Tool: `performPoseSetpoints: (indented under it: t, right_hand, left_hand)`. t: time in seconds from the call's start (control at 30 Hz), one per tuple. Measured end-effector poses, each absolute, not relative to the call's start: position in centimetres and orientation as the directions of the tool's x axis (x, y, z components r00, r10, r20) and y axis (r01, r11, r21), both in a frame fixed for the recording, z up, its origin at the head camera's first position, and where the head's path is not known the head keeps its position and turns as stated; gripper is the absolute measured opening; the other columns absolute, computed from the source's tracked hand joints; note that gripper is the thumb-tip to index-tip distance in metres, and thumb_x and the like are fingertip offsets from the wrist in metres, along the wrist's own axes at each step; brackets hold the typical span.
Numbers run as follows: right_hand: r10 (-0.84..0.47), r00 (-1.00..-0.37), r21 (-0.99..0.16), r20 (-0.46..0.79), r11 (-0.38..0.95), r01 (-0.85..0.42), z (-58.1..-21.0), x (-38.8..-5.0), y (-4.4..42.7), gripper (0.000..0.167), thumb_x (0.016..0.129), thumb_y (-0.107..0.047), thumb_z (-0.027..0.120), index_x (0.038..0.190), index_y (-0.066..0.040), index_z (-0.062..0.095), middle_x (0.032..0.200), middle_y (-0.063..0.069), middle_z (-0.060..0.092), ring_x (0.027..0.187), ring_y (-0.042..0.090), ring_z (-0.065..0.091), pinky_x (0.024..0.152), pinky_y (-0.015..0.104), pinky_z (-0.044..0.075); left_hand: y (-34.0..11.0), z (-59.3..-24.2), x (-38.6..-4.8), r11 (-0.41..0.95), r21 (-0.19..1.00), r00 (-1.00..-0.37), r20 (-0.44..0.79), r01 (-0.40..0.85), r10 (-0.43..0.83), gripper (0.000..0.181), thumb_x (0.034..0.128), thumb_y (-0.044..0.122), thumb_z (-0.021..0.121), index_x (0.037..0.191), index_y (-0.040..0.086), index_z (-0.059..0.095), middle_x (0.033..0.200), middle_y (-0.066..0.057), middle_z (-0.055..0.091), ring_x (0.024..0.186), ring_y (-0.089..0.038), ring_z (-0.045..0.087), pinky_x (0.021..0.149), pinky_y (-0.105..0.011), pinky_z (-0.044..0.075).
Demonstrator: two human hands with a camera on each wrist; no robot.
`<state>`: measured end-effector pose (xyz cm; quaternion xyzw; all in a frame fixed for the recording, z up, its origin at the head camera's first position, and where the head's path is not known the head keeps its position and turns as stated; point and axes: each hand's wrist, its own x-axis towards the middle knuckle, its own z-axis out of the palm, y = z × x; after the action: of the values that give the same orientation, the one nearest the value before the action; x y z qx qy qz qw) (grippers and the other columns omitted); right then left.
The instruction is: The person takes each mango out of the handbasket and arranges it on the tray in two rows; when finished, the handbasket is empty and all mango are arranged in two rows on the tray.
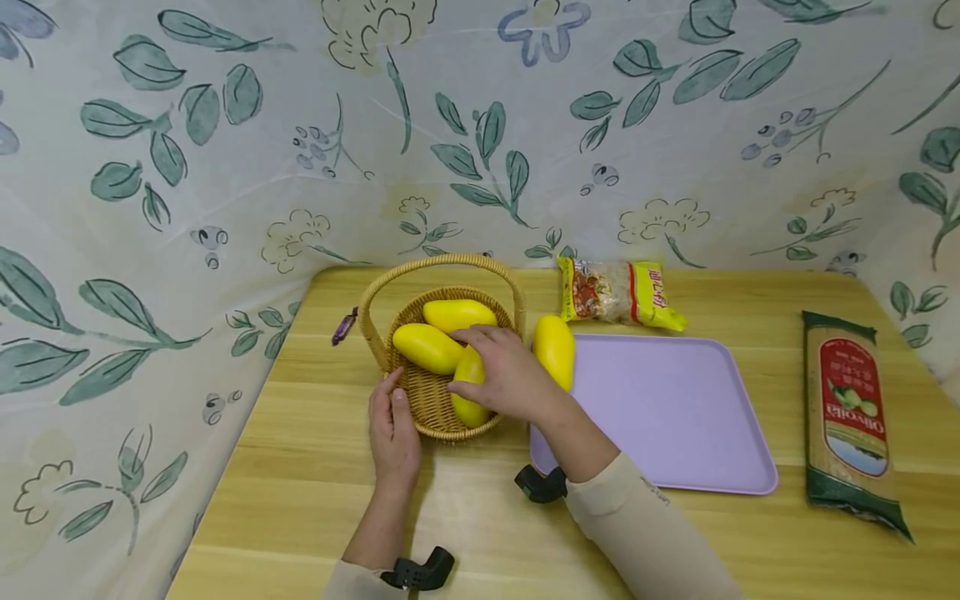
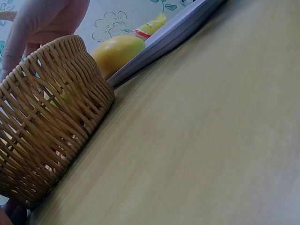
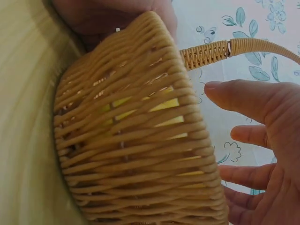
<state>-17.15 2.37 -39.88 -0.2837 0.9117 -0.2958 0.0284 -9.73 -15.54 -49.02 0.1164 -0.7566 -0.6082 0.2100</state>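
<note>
A wicker basket [image 1: 431, 404] [image 2: 51, 112] [image 3: 140, 140] holds three yellow fruits, one at the back [image 1: 457, 314], one at the left [image 1: 427, 347] and one at the right [image 1: 468, 404]. My right hand [image 1: 506, 375] [image 2: 47, 21] [image 3: 272, 136] is over the right fruit, thumb and fingers spread apart above the basket's rim; the palm side of the contact is partly hidden. My left hand [image 1: 397, 442] [image 3: 117, 16] rests against the basket's near left side with its fingers extended. A fourth yellow fruit [image 1: 553, 350] [image 2: 117, 52] lies by the tray's left edge, outside the basket.
A purple tray [image 1: 667, 417] [image 2: 164, 40] lies right of the basket. Behind it is a yellow-ended food packet [image 1: 611, 292], and at the far right a long green and red packet [image 1: 851, 417]. A small purple wrapped item [image 1: 345, 326] lies left of the basket. Patterned cloth hangs behind the table.
</note>
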Motion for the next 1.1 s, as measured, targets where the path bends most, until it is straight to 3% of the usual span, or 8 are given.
performPoseSetpoints:
  t: [0.17, 0.43, 0.7, 0.9, 1.1]
  right_hand:
    - [-0.533, -0.836, -0.614, 0.133, 0.618, -0.491, -39.8, -17.0, 2.6, 0.064, 0.086, -0.037, 0.082, 0.143, -0.018, 0.058, 0.145, 0.004, 0.060, 0.138, 0.030, 0.051, 0.118, 0.050, 0.041]
    - [-0.546, -0.803, -0.759, 0.238, 0.412, -0.504, -40.2, -16.9, 2.4, 0.057, 0.088, -0.025, 0.082, 0.139, -0.013, 0.061, 0.138, 0.002, 0.064, 0.120, 0.022, 0.063, 0.103, 0.041, 0.054]
    - [-0.511, -0.820, -0.765, 0.259, 0.409, -0.497, -40.9, -17.1, 2.2, 0.054, 0.087, -0.019, 0.082, 0.137, -0.012, 0.063, 0.143, 0.004, 0.059, 0.123, 0.025, 0.063, 0.103, 0.039, 0.055]
    - [-0.476, -0.858, -0.754, 0.192, 0.488, -0.440, -40.7, -17.3, 2.3, 0.055, 0.088, -0.020, 0.081, 0.139, -0.013, 0.062, 0.140, 0.005, 0.063, 0.119, 0.025, 0.065, 0.101, 0.040, 0.056]
    - [-0.467, -0.871, -0.731, 0.153, 0.540, -0.418, -40.6, -17.4, 2.4, 0.056, 0.089, -0.022, 0.081, 0.140, -0.012, 0.061, 0.138, 0.005, 0.066, 0.127, 0.026, 0.061, 0.109, 0.045, 0.050]
  left_hand:
    - [-15.6, -49.0, -9.8, 0.232, 0.970, -0.885, 0.170, 0.072, -0.434, 0.038, 0.1115, 0.023, 0.039, 0.143, 0.009, 0.055, 0.153, -0.012, 0.047, 0.154, -0.033, 0.027, 0.128, -0.056, 0.018]
    - [-15.6, -48.9, -9.8, 0.229, 0.971, -0.887, 0.165, 0.069, -0.431, 0.039, 0.1117, 0.024, 0.038, 0.144, 0.010, 0.054, 0.153, -0.012, 0.046, 0.154, -0.032, 0.028, 0.128, -0.055, 0.019]
    - [-15.5, -48.9, -9.8, 0.225, 0.971, -0.884, 0.173, 0.079, -0.434, 0.037, 0.1113, 0.019, 0.039, 0.143, 0.009, 0.055, 0.151, -0.013, 0.048, 0.153, -0.033, 0.029, 0.128, -0.055, 0.019]
    - [-15.5, -48.9, -9.8, 0.226, 0.969, -0.878, 0.191, 0.098, -0.438, 0.036, 0.1110, 0.019, 0.040, 0.141, 0.009, 0.057, 0.149, -0.013, 0.050, 0.152, -0.033, 0.031, 0.128, -0.054, 0.019]
    - [-15.5, -48.9, -9.8, 0.235, 0.967, -0.878, 0.193, 0.096, -0.438, 0.036, 0.1111, 0.020, 0.039, 0.141, 0.009, 0.057, 0.149, -0.013, 0.050, 0.152, -0.032, 0.032, 0.128, -0.053, 0.019]
